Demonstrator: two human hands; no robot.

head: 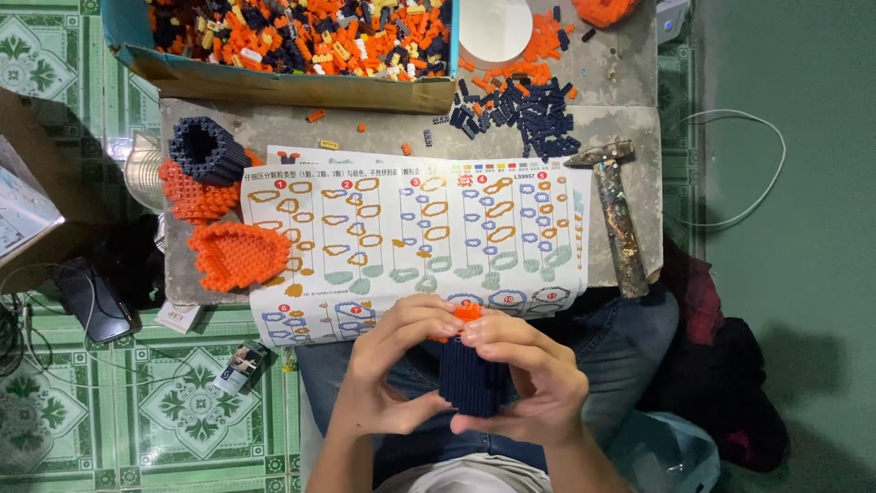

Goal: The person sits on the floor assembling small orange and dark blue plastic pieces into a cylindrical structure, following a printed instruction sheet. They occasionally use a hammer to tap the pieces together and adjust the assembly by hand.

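Both my hands hold one small build of tiny bricks above my lap: a dark navy block (467,383) topped with an orange piece (468,312). My left hand (392,365) grips its left side, fingers curled over the top. My right hand (525,374) wraps the right side and pinches at the orange top. Just beyond my hands lies a printed instruction sheet (415,239) with orange and blue outline diagrams.
A grey slab (602,128) serves as the table. On it: a cardboard box of mixed orange and navy bricks (292,41), a loose navy brick pile (525,114), a white lid (495,27), a hammer (616,215), a navy ring build (205,151), and orange built pieces (237,256). A phone (91,299) lies on the green tiled floor.
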